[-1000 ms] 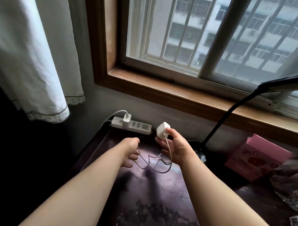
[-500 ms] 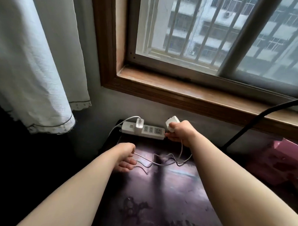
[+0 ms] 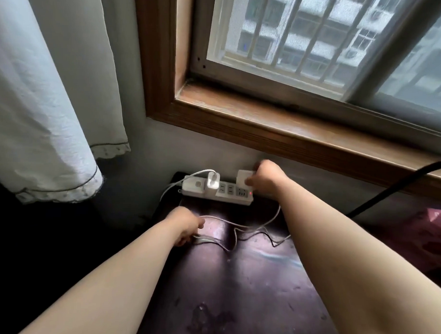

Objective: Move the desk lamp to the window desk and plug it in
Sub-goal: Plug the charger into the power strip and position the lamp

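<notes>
My right hand (image 3: pixel 265 178) grips a white plug adapter (image 3: pixel 243 177) and holds it just above the right end of a white power strip (image 3: pixel 221 190) that lies against the wall at the back of the dark desk (image 3: pixel 235 279). A thin white cable (image 3: pixel 252 229) runs from the adapter in loose loops across the desk. My left hand (image 3: pixel 185 225) is closed on that cable near the desk's left edge. Only the lamp's black neck (image 3: pixel 398 185) shows, at the right, slanting up past the window sill.
Another white charger (image 3: pixel 212 180) sits plugged into the strip's left part, its cord running off left. A small red light glows at the strip's right end. A wooden window sill (image 3: pixel 291 124) overhangs the desk. A white curtain (image 3: pixel 42 98) hangs at left. Something pink (image 3: pixel 432 216) lies at right.
My right hand has carried the adapter forward from mid-air down to the right end of the power strip. My left hand has stayed low on the cable. The view has shifted left.
</notes>
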`<state>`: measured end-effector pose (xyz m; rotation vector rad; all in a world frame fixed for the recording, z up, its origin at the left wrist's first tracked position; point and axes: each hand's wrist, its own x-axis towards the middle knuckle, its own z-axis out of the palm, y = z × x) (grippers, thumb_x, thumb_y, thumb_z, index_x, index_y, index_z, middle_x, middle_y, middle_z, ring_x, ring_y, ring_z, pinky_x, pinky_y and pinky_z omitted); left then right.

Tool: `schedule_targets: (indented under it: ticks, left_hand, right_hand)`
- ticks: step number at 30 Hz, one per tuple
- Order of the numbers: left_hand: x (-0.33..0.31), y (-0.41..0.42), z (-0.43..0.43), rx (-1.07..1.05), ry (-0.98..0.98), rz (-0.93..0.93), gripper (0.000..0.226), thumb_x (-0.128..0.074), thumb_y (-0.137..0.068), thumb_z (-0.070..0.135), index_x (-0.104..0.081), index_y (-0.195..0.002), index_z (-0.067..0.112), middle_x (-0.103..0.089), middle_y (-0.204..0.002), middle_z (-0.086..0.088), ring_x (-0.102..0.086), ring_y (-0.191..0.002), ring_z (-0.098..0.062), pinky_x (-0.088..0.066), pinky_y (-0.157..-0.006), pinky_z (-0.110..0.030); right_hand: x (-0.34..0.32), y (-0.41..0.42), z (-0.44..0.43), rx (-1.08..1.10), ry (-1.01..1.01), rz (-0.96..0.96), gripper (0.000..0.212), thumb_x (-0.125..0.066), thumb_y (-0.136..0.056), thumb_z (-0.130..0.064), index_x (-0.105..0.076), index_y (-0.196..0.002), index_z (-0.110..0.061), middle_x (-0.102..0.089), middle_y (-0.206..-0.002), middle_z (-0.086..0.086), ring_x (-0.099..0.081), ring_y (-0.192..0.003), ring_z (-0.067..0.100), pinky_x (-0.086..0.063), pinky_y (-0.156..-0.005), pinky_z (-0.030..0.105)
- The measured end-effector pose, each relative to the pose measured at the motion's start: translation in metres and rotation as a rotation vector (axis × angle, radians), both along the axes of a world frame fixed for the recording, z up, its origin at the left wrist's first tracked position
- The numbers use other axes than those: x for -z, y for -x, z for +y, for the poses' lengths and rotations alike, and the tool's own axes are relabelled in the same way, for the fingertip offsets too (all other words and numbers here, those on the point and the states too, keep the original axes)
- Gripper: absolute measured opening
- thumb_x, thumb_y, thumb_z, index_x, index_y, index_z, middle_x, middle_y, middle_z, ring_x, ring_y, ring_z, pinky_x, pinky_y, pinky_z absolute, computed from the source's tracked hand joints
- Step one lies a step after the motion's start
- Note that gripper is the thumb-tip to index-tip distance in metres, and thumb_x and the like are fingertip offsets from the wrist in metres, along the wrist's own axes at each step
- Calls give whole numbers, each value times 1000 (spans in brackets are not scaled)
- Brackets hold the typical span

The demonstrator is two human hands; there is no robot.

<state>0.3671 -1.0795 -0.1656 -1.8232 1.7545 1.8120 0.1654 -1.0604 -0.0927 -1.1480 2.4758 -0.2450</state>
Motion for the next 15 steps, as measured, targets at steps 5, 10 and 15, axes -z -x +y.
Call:
schedule_targets:
  ticks: [5, 10, 15]
  left_hand:
    - [7, 4, -11, 1, -48, 23, 25, -54, -91, 23, -61, -68, 15, -45, -55, 2, -30, -43, -12, -28, -43, -13]
    - [13, 9, -12, 33, -79, 35, 21, -59, -90, 26, -56, -72, 15, -52, -58, 3, -37, -45, -9, -33, -46, -17]
    - [16, 14, -13, 6, -95, 78, 15, -65, -87, 23, -57, -77, 15, -60, -70, -1, -46, -48, -11, -35, -47, -19]
  right_hand:
    - [2, 2, -6, -125, -30, 44, 46, -78, -80, -12, -67, -125, -14, -72, -121, 10, -67, -112, 28, -53, -91, 32]
    - [4, -4, -14, -206, -34, 95, 45, -70, -83, -8, -68, -125, -25, -74, -115, 3, -65, -97, 17, -41, -76, 22]
    - [11, -9, -20, -288, -71, 214, 49, -66, -83, -3, -68, -124, -29, -69, -127, 5, -64, -117, 28, -49, -86, 29]
